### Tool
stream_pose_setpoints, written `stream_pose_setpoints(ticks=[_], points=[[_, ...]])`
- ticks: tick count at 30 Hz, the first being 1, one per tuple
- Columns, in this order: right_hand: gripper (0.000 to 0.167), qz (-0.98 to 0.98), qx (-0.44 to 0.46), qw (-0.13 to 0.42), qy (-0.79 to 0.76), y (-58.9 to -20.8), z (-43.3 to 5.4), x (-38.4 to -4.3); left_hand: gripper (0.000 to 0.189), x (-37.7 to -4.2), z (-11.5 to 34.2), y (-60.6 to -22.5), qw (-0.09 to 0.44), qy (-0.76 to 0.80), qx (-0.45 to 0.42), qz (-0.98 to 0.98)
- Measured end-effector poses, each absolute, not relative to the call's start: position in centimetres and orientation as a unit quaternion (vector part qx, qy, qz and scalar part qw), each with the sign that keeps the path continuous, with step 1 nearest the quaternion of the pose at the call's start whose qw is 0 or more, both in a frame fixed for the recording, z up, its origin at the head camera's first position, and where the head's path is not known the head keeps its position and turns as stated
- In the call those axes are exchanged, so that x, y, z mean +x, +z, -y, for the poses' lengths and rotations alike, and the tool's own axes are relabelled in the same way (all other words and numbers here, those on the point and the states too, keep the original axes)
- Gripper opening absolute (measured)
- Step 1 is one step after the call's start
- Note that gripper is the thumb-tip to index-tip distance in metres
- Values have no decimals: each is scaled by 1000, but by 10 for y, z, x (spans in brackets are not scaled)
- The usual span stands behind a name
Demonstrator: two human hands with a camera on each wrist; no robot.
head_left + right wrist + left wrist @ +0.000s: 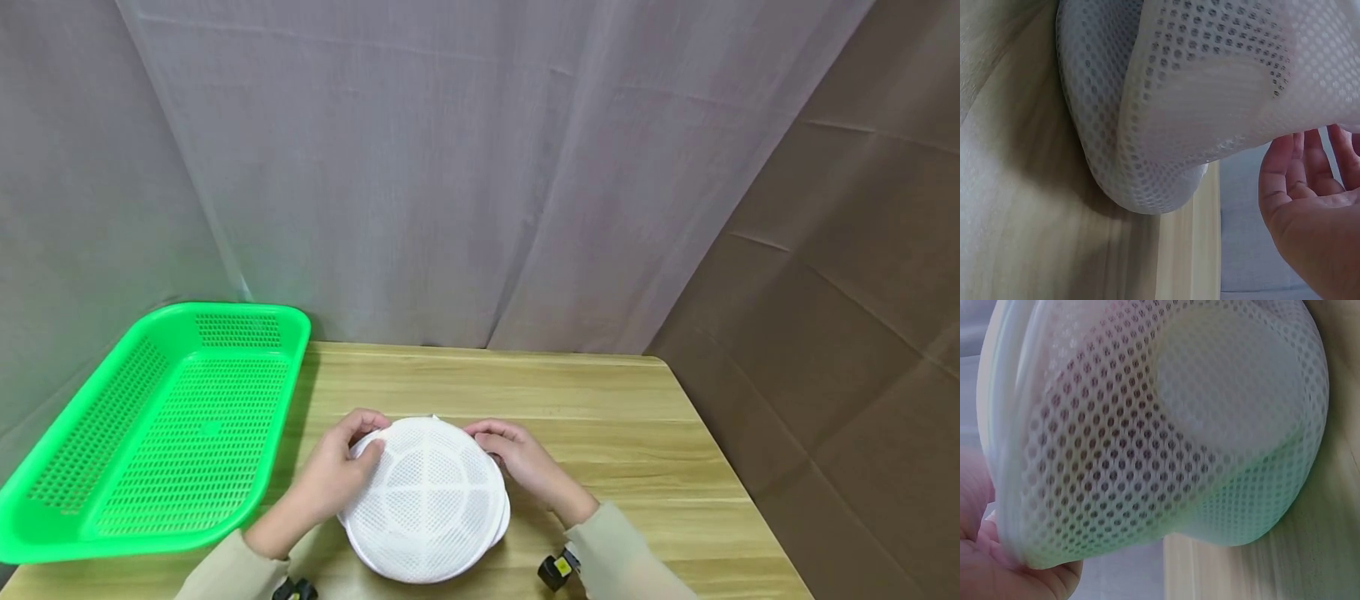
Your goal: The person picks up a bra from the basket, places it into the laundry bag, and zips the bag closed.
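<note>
A round white mesh laundry bag stands on the table in front of me, its flat disc-shaped lid facing up. My left hand grips the bag's upper left rim, thumb on top and fingers behind. At the upper right edge, my right hand has its bent fingers against the rim; the bag partly hides the fingertips. Seen from the left wrist, the mesh side bulges and a pale round patch shows through it. The right wrist view shows the mesh wall folded near the tabletop, with the curled fingers at its edge.
A large green plastic basket with perforated walls stands on the left of the wooden table. Grey cloth hangs behind the table, and brown cloth hangs along the right side.
</note>
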State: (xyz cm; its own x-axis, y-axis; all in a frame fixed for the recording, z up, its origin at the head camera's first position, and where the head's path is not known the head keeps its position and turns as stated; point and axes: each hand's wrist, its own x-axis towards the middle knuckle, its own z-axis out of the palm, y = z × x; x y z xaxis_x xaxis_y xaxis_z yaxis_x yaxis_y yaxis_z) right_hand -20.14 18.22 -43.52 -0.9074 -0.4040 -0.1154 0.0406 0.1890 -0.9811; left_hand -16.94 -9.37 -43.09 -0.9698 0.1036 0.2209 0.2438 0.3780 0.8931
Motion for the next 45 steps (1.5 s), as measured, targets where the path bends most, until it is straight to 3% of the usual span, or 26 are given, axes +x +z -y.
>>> stream_pose_setpoints(ticks=[19,45], points=[[30,-759,-173,216,-590,-431,-179,-198,21,-168,96,-426,65,-559,-97,821],[29,-765,-184,211,-580,-431,-178,-194,20,-167,95,-425,62,-555,-103,823]])
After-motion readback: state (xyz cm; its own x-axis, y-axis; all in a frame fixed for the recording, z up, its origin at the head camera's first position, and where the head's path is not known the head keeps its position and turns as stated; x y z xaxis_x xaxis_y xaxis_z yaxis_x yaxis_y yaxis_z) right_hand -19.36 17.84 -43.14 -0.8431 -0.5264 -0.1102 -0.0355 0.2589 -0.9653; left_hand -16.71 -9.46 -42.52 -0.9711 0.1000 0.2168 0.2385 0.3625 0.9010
